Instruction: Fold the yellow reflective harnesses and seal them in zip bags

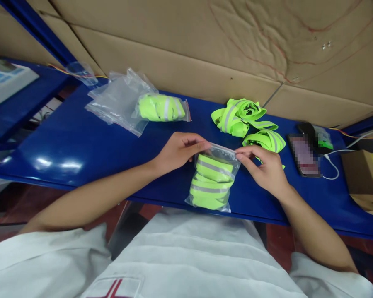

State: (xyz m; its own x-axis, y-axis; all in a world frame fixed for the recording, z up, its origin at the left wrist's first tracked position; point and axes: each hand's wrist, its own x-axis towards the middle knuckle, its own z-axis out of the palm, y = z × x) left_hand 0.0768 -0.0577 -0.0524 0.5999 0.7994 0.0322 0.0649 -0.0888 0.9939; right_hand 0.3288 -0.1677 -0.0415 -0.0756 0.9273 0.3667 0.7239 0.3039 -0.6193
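A clear zip bag [211, 182] with folded yellow-green reflective strap inside lies at the table's front edge. My left hand [185, 152] pinches its top left corner between thumb and fingers. The top right corner is pinched by my right hand [262, 165]. Behind my right hand are loose coils of the same strap [236, 118], with another coil [264, 140] nearer to it. Beyond my left hand lies a filled bag [161, 108], partly on a pile of flat clear bags [119, 101].
The blue table [65, 145] meets a cardboard-covered wall [174, 49] at the back. A phone [303, 155] with a white cable and a cardboard box [363, 176] are at the right. A white device [10, 82] stands at the far left.
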